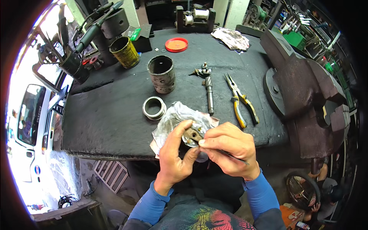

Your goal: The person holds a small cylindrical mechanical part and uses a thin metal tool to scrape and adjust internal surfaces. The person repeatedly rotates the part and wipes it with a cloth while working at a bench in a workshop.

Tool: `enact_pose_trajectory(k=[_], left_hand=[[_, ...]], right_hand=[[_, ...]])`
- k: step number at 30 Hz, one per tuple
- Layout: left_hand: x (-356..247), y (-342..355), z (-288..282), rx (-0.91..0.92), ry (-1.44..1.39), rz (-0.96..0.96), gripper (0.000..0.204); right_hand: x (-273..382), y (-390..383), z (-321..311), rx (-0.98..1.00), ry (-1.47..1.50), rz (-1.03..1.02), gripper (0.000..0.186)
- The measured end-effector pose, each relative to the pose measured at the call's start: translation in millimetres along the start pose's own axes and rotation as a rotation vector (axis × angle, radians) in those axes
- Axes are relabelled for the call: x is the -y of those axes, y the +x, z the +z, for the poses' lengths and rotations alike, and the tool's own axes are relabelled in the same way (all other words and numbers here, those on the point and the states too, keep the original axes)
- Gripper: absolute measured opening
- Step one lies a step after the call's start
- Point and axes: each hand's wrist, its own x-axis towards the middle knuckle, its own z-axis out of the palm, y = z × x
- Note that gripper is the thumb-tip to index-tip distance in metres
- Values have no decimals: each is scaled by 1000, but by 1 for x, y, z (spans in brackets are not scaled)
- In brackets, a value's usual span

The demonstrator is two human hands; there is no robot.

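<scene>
My left hand (173, 163) grips a small round metal part (193, 135) with a brownish holed piece on it, thumb and forefinger on its rim. My right hand (234, 150) is closed in a pinch at that part's right edge. A thin dark rod-like tool (235, 158) runs back through its fingers; its tip is hidden. Under the part lies a stained white rag (180, 112) at the bench's front edge. Beyond it are a metal ring (154, 108), an open metal cylinder (161, 74), a splined shaft (209, 96) and long-nose pliers (241, 100) with yellow-black handles.
A large bench vise (306, 88) fills the right side of the dark workbench (103, 126). Farther back sit a small bolted part (203, 71), a red lid (176, 45), a yellow can (125, 52) and another rag (230, 38). At lower right, a person is beside a wheel (303, 190).
</scene>
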Motion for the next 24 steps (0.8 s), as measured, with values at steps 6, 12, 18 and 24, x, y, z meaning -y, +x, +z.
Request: enact_pose_trajectory(k=[6,12,18,24], left_hand=[[-3,-1,9,-15,-1,14,67],[-1,-2,2,17,-24,-33,69],[-3,-2,-2,44,-150,-110,66],[-4,1,-2,23,-186,-139,57]], right_hand=[[7,-5,-3,-41,-16,17,28],[15,-10,7,-116,-21,59,26],[18,-6,19,-188,-15,69,24],[19,-2,20,-188,-45,60,25]])
